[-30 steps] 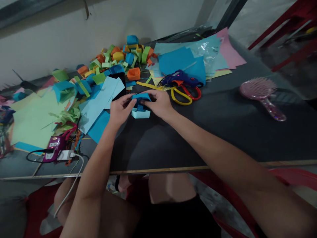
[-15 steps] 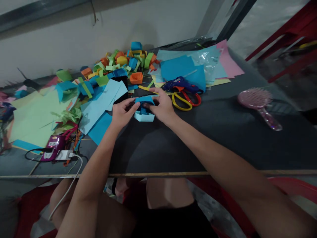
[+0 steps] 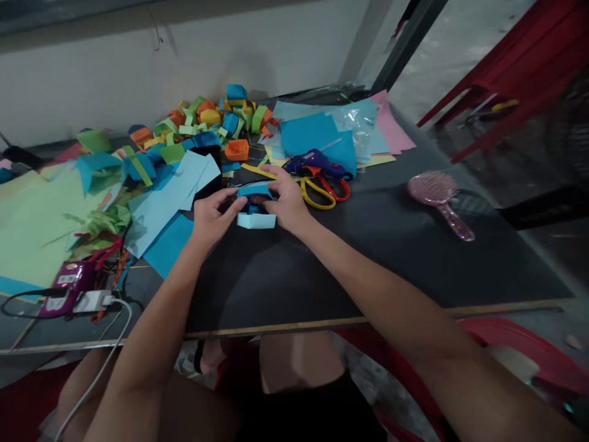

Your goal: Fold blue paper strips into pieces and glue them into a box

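Observation:
Between my hands, just above the dark table, is a small folded blue paper box with light blue outer sides. My left hand grips its left side, the thumb pressed near the upper edge. My right hand holds the right side, with fingers reaching inside the fold; their tips are partly hidden. Scissors with yellow and red handles lie just beyond my right hand, beside a dark blue glue gun. Light blue paper sheets and a bright blue sheet lie left of my left hand.
Folded paper boxes in several colours are piled at the back. Blue sheets and pink paper lie back right. A hairbrush rests on the right. A purple device with a white cable sits front left.
The camera view has shifted, so the table's things appear further left. My hands keep hold of the paper box, which now looks slightly more tilted.

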Motion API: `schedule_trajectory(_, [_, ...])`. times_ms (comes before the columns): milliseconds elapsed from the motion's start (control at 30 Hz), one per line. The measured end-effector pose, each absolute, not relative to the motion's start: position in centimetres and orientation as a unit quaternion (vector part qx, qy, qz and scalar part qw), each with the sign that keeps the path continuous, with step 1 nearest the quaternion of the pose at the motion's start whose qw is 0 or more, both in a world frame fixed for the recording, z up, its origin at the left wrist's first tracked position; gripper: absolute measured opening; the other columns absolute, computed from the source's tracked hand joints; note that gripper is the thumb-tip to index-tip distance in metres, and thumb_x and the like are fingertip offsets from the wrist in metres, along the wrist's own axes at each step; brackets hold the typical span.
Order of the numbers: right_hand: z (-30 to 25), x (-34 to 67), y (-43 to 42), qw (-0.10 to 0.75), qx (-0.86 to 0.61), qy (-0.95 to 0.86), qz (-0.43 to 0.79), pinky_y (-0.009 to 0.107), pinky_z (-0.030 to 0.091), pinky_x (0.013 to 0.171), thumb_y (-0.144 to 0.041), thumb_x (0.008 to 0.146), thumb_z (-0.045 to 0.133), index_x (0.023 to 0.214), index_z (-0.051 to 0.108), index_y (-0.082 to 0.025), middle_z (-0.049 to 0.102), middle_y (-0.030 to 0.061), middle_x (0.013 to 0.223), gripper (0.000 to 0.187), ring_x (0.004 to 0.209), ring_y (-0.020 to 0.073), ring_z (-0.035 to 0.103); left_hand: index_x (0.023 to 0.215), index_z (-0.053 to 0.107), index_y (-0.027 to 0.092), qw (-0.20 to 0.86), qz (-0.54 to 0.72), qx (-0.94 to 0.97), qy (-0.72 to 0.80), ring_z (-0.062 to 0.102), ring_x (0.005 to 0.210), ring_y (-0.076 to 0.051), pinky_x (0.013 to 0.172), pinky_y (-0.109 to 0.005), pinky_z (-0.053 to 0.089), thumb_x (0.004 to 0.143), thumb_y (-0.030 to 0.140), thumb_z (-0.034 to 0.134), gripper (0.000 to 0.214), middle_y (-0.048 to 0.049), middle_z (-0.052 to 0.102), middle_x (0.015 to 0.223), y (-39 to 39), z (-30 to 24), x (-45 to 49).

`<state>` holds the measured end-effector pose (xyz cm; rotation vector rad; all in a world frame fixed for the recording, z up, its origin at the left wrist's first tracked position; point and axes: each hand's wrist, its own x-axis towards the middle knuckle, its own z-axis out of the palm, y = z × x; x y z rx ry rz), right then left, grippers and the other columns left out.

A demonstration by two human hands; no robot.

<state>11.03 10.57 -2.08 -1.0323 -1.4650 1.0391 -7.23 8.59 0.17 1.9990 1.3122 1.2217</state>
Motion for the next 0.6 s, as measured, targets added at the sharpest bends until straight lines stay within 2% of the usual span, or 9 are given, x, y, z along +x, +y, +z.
schedule_trajectory(167, [-1.96,11.01,10.47,0.518,-0.430,-0.606,0.425,0.034,0.053,0.065,-0.040,0.070,0.077,0.123,0.050,-0.024,0.068,-0.0022,0.073,0.062,0.067,0.0185,0.065,0.102,0.072,0.018,0.211,0.440,0.734,0.472,0.070,0.077,-0.017,0.069,-0.027,0.055,0.085,0.056,0.060,0.044,-0.0064,0.076,0.089,8.54,0.06,-7.14])
schedule_trajectory(267, [-1.97,11.10,10.53,0.526,-0.429,-0.599,0.425,0.036,0.053,0.066,-0.041,0.068,0.078,0.119,0.052,-0.024,0.067,-0.0020,0.073,0.060,0.067,0.0194,0.065,0.096,0.073,0.017,0.159,0.427,0.746,0.485,0.067,0.069,-0.015,0.063,-0.025,0.051,0.085,0.056,0.061,0.043,-0.0043,0.075,0.081,8.65,-0.10,-7.28])
schedule_trajectory(367, [-2.01,11.14,10.56,0.534,-0.431,-0.596,0.417,0.039,0.055,0.074,-0.040,0.068,0.079,0.119,0.055,-0.025,0.070,-0.0007,0.079,0.058,0.075,0.0213,0.067,0.089,0.073,0.017,0.119,0.419,0.754,0.491,0.064,0.062,-0.014,0.059,-0.024,0.047,0.084,0.058,0.060,0.043,-0.0033,0.073,0.074,8.72,-0.08,-7.40])
schedule_trajectory(467, [-2.14,11.09,10.50,0.529,-0.427,-0.603,0.417,0.044,0.054,0.085,-0.038,0.065,0.081,0.122,0.058,-0.026,0.073,0.0021,0.091,0.062,0.088,0.0239,0.069,0.089,0.072,0.018,0.122,0.424,0.758,0.481,0.063,0.061,-0.014,0.058,-0.025,0.047,0.084,0.061,0.060,0.045,-0.0042,0.073,0.075,8.71,0.06,-7.45])
schedule_trajectory(600, [-2.21,11.01,10.31,0.513,-0.420,-0.611,0.432,0.047,0.055,0.087,-0.036,0.066,0.079,0.122,0.062,-0.023,0.073,0.0054,0.096,0.060,0.092,0.0267,0.069,0.085,0.071,0.017,0.129,0.419,0.764,0.474,0.063,0.060,-0.013,0.057,-0.024,0.046,0.083,0.062,0.060,0.047,-0.0043,0.072,0.074,8.59,0.30,-7.48])
